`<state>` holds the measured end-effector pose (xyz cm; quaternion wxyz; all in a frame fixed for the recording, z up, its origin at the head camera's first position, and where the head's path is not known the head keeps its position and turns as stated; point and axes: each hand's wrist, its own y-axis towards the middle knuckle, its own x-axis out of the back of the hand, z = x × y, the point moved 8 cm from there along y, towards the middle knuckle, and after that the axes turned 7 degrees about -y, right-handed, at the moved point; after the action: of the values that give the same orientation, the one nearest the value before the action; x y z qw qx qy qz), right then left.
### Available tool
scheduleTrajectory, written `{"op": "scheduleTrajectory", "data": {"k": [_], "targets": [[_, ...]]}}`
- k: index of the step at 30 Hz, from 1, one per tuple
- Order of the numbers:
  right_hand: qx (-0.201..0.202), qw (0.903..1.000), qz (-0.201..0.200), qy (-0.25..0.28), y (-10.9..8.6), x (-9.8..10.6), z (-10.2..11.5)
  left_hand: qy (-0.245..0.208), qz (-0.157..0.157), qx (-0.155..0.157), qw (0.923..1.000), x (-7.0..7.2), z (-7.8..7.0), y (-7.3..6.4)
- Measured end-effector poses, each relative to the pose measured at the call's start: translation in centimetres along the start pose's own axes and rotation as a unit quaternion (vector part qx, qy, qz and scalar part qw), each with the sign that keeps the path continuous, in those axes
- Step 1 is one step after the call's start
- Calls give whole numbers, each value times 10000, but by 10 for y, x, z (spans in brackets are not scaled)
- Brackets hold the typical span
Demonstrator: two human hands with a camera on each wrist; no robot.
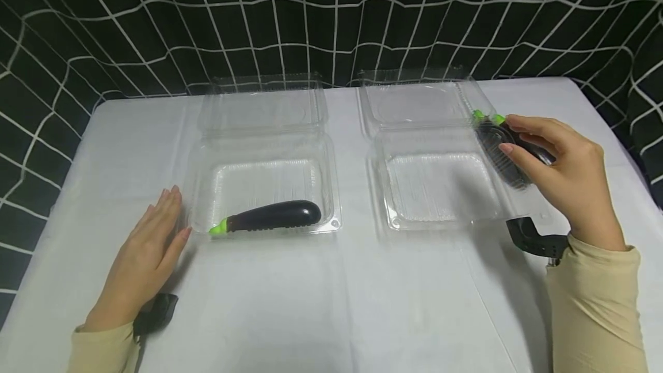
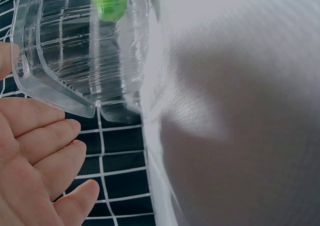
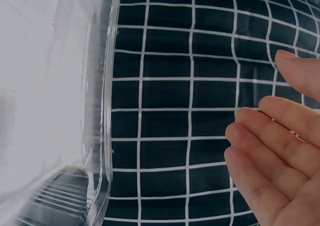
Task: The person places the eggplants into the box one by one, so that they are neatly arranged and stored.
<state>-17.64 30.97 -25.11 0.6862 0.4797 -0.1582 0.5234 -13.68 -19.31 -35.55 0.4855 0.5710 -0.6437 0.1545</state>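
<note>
A dark toy eggplant with a green tip [image 1: 277, 215] lies along the front of the left clear plastic clamshell box [image 1: 264, 180]. Beside that box's left wall rests my left hand [image 1: 147, 252], fingers straight and holding nothing; the left wrist view shows the wall [image 2: 65, 61] near its fingertips. My right hand [image 1: 567, 171] hovers over two more eggplants [image 1: 502, 154] to the right of the second clamshell box [image 1: 440, 186]. Its thumb and fingers are apart, with no item between them in the right wrist view. The hand and the box wall partly hide these eggplants.
Both boxes have their lids [image 1: 266, 109] folded open toward the back. A white cloth [image 1: 290, 304] covers the table. Behind and at the sides hangs dark fabric with a white grid [image 1: 321, 22].
</note>
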Motion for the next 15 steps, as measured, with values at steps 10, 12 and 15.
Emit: {"op": "scheduleTrajectory", "data": {"k": [10,12,15], "targets": [[-290,9994,-156,93,1,8,-17,-29,-20,35,10000,1,0,1],[-413,9990,-161,35,0,9,-21,-26,-25,46,10000,1,0,1],[-637,9978,-123,-108,-1,11,-28,-19,13,55,10000,0,1,0]]}}
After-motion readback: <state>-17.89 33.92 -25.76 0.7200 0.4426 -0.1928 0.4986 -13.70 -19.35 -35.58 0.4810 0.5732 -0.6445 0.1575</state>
